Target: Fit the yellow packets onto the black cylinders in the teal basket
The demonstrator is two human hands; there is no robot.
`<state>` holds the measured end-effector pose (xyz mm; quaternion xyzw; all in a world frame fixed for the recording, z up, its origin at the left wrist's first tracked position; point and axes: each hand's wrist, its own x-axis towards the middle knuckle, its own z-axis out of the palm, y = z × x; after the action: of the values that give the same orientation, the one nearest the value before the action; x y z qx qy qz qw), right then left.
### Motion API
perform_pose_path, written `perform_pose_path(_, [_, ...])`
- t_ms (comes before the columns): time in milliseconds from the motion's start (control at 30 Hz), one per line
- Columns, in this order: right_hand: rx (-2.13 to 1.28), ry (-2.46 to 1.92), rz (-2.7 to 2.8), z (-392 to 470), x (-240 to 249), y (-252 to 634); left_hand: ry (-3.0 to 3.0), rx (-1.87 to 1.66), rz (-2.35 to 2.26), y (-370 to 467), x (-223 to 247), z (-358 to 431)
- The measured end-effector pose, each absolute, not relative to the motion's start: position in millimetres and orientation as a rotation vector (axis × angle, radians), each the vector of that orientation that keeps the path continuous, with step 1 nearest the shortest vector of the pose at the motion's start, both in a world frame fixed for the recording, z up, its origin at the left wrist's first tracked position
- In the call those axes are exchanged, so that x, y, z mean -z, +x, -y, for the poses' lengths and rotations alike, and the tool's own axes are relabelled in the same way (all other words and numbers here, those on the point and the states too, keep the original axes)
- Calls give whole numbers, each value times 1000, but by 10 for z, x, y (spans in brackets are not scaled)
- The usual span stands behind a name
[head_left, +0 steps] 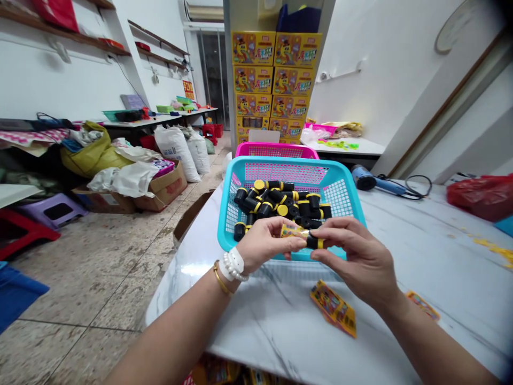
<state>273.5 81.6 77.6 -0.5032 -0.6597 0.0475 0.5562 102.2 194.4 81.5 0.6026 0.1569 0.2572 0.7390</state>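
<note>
A black-and-yellow plastic cylinder (314, 242), pinched by the right hand (363, 262), meets a yellow printed wrapper (294, 231), pinched by the left hand (260, 241), at the near rim of a turquoise plastic basket (339, 172). Wrapping seems under way; next needs steady alignment.

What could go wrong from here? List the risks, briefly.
The small black cylinder with a yellow end, pinched by the fingers of the right hand, might slip and drop into the turquoise perforated plastic basket. The glossy printed yellow wrapper in the left hand may crease if the cylinder presses against it. The right forearm could brush the flat printed orange packets lying on either side of it.
</note>
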Motion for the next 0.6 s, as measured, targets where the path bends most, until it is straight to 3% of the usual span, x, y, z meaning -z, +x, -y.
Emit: perform_pose_path(600, [-216,-1284,1675,-852,-791,2706,1275,-488,-397,1077,-765,-1835])
